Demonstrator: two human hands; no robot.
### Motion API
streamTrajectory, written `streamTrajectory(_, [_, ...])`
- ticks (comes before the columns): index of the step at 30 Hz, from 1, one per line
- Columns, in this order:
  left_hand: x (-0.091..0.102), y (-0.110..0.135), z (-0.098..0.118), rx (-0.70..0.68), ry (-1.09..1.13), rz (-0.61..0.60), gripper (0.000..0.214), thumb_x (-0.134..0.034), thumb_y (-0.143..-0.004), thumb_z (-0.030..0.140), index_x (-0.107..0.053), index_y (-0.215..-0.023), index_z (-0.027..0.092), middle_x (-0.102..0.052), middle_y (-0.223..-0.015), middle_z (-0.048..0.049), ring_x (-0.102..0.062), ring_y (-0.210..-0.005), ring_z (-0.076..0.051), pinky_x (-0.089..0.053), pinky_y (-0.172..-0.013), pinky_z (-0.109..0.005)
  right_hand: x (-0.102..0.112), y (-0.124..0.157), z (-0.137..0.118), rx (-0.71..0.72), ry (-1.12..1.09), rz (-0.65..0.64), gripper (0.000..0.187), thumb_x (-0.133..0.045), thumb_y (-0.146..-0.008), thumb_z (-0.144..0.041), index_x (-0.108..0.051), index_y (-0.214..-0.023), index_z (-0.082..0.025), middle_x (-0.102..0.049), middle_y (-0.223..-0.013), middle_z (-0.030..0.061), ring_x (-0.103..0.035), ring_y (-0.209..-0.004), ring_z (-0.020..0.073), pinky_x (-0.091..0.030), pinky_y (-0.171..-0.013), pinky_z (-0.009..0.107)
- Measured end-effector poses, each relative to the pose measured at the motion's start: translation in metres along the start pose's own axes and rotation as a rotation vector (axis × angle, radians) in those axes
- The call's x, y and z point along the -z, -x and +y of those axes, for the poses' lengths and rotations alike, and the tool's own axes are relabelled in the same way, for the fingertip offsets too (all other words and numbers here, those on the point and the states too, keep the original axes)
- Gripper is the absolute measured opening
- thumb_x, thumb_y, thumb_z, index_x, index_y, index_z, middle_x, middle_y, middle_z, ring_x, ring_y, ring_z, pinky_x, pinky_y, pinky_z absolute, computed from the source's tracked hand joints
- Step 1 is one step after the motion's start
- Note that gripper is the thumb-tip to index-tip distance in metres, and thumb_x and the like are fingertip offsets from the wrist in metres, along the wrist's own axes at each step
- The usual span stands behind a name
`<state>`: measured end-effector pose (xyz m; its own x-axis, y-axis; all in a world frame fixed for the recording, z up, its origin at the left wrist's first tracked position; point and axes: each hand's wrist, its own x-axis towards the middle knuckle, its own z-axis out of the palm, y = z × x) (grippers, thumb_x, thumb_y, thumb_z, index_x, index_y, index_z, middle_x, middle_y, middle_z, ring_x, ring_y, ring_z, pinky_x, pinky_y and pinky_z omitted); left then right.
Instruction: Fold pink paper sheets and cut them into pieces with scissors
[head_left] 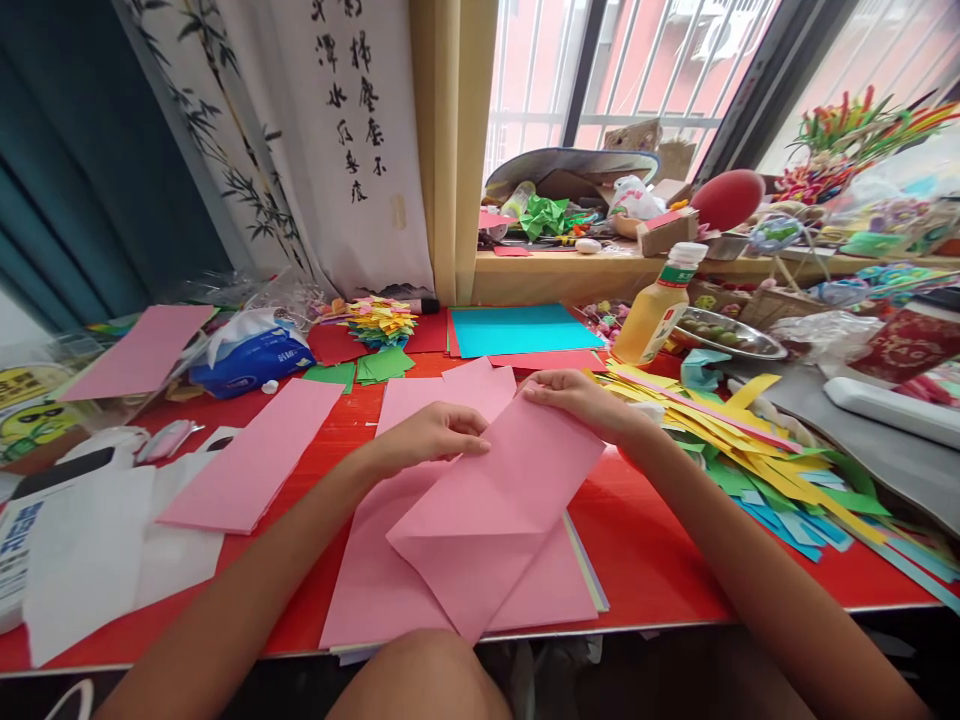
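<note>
As you scan your red tabletop (667, 530) from the left of the frame, you find one loose pink sheet (142, 350), then one blue tissue pack (251, 362) with white tissue poking out of its top. Below that lies one long pink strip (259, 460). At centre, your left hand (433, 440) has its grip nearly closed, fingertips at the upper left edge of one folded pink paper (480, 500); you cannot tell whether it pinches or only touches. That paper lies tilted across the lower middle, over one pink stack (375, 590), its lower end creased to a point. Your right hand (574, 395) has its grip closed on the top corner. Beyond, one blue sheet (521, 330) lies flat. Right of centre stands one bottle (651, 315), white-capped, containing orange-yellow liquid; beside it, one metal bowl (754, 345) holds several green round items, too small to count.
</note>
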<state>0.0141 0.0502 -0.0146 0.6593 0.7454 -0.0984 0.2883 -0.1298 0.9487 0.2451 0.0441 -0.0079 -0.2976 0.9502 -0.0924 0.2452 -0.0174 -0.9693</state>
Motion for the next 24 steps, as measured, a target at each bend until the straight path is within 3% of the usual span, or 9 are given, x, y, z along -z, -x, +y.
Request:
streamTrajectory(3, [-0.011,-0.006,-0.009,0.023,0.117,0.115,0.012,-0.063,-0.068,0.029,-0.061,-0.07,0.017,-0.048,-0.054,0.0028,-0.036,-0.04,-0.004,-0.024,-0.033,-0.016,0.01,-0.004,0.004,0.012,-0.093,0.039,0.032,-0.061,-0.072,-0.046,-0.062,-0.084,-0.017,-0.061,-0.071,0.0027,-0.054,-0.053,0.0099,-0.04,-0.043,0.019])
streamTrajectory(6, [-0.015,-0.012,-0.018,-0.012,0.209,0.256,0.017,-0.063,-0.068,0.031,-0.054,-0.069,0.016,-0.044,-0.049,0.0051,-0.041,-0.037,-0.005,-0.031,-0.033,-0.017,0.025,-0.01,0.01,0.117,-0.268,0.093,0.031,-0.059,-0.074,-0.046,-0.063,-0.086,-0.017,-0.061,-0.072,0.0028,-0.056,-0.058,0.0102,-0.045,-0.052,0.021])
streamTrajectory(9, [-0.017,-0.013,-0.02,-0.021,0.224,0.183,0.022,-0.062,-0.07,0.032,-0.047,-0.068,0.017,-0.049,-0.051,0.0035,-0.052,-0.042,-0.01,-0.04,-0.036,-0.019,0.032,-0.015,0.014,0.165,-0.381,0.089,0.031,-0.06,-0.074,-0.04,-0.061,-0.098,-0.02,-0.062,-0.08,0.0024,-0.058,-0.066,0.0112,-0.048,-0.062,0.024])
streamTrajectory(12, [-0.018,-0.012,-0.016,-0.051,0.181,0.142,0.02,-0.06,-0.072,0.033,-0.049,-0.074,0.016,-0.051,-0.06,0.0015,-0.055,-0.047,-0.01,-0.043,-0.037,-0.02,0.023,-0.013,0.013,0.183,-0.309,0.107,0.036,-0.064,-0.071,-0.034,-0.059,-0.106,-0.023,-0.06,-0.08,0.0006,-0.055,-0.063,0.0093,-0.045,-0.055,0.021])
streamTrajectory(16, [-0.014,-0.009,-0.009,-0.229,0.142,0.386,0.032,-0.056,-0.075,0.03,-0.048,-0.105,0.021,-0.051,-0.09,-0.003,-0.055,-0.053,-0.007,-0.046,-0.039,-0.02,0.006,-0.008,0.008,0.282,-0.138,0.114,0.032,-0.059,-0.076,-0.036,-0.06,-0.105,-0.023,-0.054,-0.075,-0.0007,-0.051,-0.062,0.0088,-0.041,-0.051,0.02])
streamTrajectory(18, [-0.01,-0.008,-0.007,-0.302,0.119,0.467,0.037,-0.054,-0.076,0.028,-0.046,-0.112,0.023,-0.049,-0.094,-0.0029,-0.054,-0.056,-0.007,-0.047,-0.039,-0.02,0.002,-0.006,0.006,0.338,-0.05,0.122,0.031,-0.056,-0.078,-0.037,-0.059,-0.105,-0.023,-0.049,-0.067,-0.0024,-0.048,-0.058,0.0082,-0.039,-0.049,0.02])
streamTrajectory(24, [-0.006,-0.002,-0.001,-0.374,-0.006,0.536,0.021,-0.052,-0.079,0.029,-0.056,-0.096,0.017,-0.051,-0.075,-0.0007,-0.051,-0.059,-0.008,-0.046,-0.044,-0.019,-0.003,-0.005,0.005,0.433,0.13,0.192,0.028,-0.052,-0.081,-0.039,-0.057,-0.104,-0.024,-0.045,-0.063,-0.0032,-0.04,-0.051,0.0074,-0.032,-0.043,0.02])
